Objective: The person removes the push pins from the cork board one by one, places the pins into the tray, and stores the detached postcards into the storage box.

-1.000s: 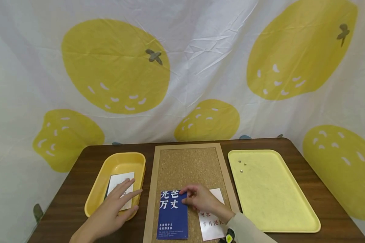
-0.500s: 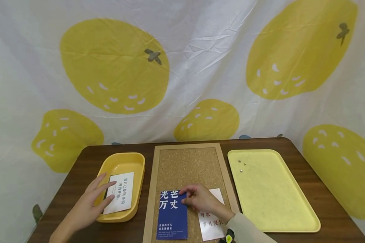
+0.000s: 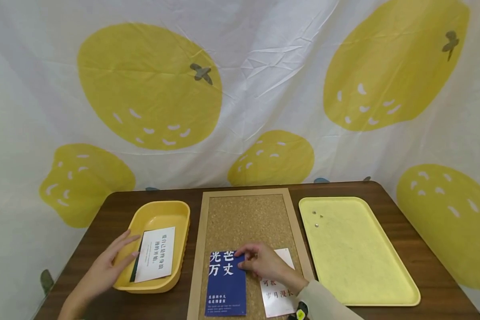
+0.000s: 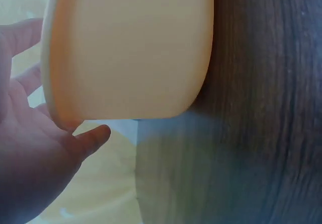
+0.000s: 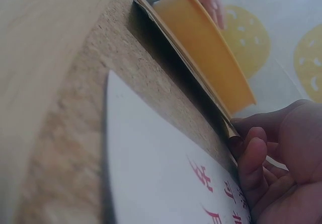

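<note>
My left hand (image 3: 100, 273) is at the left rim of the yellow plastic basket (image 3: 160, 216), fingers spread and fairly straight, thumb apart from them. Inside the basket lies a white card (image 3: 156, 253) with black characters, a dark green edge showing under it. On the framed corkboard (image 3: 248, 222) my right hand (image 3: 266, 262) pinches the upper right corner of a blue card (image 3: 226, 284) with white characters between thumb and index finger. A small gold-coloured bit (image 5: 232, 130) shows by those fingertips in the right wrist view. Beneath the right wrist lies a white card (image 3: 278, 306) with red characters, partly covered.
To the right of the corkboard stands a pale yellow tray (image 3: 364, 262) with a few tiny metal pieces (image 3: 316, 226) at its upper left. Everything rests on a dark wooden table (image 3: 92, 249). Behind it hangs a lemon-print cloth (image 3: 264, 89).
The left hand has moved left, off the card in the basket to the basket's left rim, and the card's print is uncovered. The right hand stays at the blue card's corner.
</note>
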Demonstrator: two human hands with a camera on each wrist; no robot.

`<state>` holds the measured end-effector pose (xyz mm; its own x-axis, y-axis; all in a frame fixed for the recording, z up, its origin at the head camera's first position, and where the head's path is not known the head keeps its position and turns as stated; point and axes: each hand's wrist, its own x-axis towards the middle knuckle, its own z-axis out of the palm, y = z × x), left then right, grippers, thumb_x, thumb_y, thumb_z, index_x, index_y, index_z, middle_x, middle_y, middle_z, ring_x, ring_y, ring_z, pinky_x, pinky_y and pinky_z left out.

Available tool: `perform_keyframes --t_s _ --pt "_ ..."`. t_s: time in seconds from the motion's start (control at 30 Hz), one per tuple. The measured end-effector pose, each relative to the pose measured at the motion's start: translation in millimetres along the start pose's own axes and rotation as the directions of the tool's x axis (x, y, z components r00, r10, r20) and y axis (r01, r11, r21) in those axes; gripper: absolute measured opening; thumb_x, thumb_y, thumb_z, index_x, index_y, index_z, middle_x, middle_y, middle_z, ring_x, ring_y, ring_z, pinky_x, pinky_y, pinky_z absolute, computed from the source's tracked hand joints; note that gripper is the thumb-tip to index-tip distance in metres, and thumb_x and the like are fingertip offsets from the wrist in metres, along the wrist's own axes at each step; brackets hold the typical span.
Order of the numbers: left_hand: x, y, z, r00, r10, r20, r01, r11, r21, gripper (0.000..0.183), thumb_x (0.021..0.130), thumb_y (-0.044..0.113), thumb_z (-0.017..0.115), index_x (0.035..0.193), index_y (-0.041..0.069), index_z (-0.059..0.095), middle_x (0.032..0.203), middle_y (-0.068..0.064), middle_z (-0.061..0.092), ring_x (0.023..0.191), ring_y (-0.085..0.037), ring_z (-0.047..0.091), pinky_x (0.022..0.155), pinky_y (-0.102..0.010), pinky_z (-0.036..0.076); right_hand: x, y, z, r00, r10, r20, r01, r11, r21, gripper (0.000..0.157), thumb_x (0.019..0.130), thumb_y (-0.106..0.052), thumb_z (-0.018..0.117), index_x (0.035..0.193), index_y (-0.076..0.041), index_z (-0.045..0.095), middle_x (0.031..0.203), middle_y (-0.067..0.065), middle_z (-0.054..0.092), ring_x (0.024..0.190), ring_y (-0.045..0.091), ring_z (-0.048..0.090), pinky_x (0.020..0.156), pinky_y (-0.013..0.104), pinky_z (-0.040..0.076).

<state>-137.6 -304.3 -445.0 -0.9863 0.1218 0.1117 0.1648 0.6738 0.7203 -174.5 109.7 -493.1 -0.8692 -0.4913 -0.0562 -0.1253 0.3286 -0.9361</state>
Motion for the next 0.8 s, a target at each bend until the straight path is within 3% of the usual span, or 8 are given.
perform_keyframes --t_s 0.23,0.47,0.57,0.7,0.8 --pt "6.1 -14.3 -4.4 0.988 -0.149 0.038 0.151 0.987 -0.046 0.058 0.099 0.036 0.061 0.147 0.007 0.046 0.161 -0.028 0.016 0.145 -0.054 0.014 0.107 -0.075 0.019 0.4 0.6 1.2 1.0 0.001 -0.006 -0.001 1.0 -0.009 0.02 0.088 -0.003 0.072 0.108 -0.007 0.071 0.075 -0.001 0.053 0.049 0.008 0.049 0.041 0.018 0.039" --pt "9.8 -30.5 -4.2 0.946 -0.276 0.17 0.29 0.955 -0.065 0.067 0.1 0.045 0.055 0.155 0.014 0.033 0.161 -0.023 0.021 0.146 -0.048 0.016 0.11 -0.071 0.022 -0.4 -0.1 0.8 1.0 -0.009 -0.012 0.008 1.0 -0.023 0.019 0.087 -0.004 0.073 0.107 -0.006 0.071 0.075 -0.002 0.052 0.049 0.006 0.048 0.042 0.016 0.039" --pt "10.5 -34.4 -3.5 0.935 -0.29 0.206 0.315 0.944 -0.1 0.069 0.099 0.045 0.056 0.156 0.016 0.03 0.163 -0.021 0.019 0.147 -0.045 0.017 0.112 -0.069 0.023 -0.9 -0.9 1.0 1.0 -0.01 -0.01 0.01 1.0 -0.02 0.02 0.087 -0.004 0.073 0.107 -0.006 0.071 0.075 -0.002 0.052 0.049 0.007 0.048 0.041 0.016 0.039" --pt "10.5 -38.9 -2.9 0.928 -0.286 0.24 0.33 0.928 -0.171 0.072 0.098 0.04 0.059 0.158 0.018 0.025 0.165 -0.018 0.012 0.149 -0.044 0.009 0.113 -0.07 0.015 -1.1 -1.9 1.2 1.0 -0.007 -0.01 0.007 1.0 -0.025 0.02 0.088 -0.004 0.073 0.107 -0.006 0.071 0.076 -0.002 0.052 0.049 0.007 0.048 0.041 0.017 0.039" --pt "10.6 -42.5 -1.7 0.932 -0.257 0.254 0.313 0.926 -0.211 0.074 0.098 0.035 0.06 0.159 0.017 0.021 0.165 -0.018 0.008 0.149 -0.046 0.002 0.112 -0.073 0.008 -0.7 -1.9 0.8 1.0 -0.004 -0.013 0.004 0.999 -0.036 0.02 0.088 -0.004 0.073 0.107 -0.007 0.071 0.076 -0.002 0.053 0.049 0.006 0.048 0.042 0.017 0.039"
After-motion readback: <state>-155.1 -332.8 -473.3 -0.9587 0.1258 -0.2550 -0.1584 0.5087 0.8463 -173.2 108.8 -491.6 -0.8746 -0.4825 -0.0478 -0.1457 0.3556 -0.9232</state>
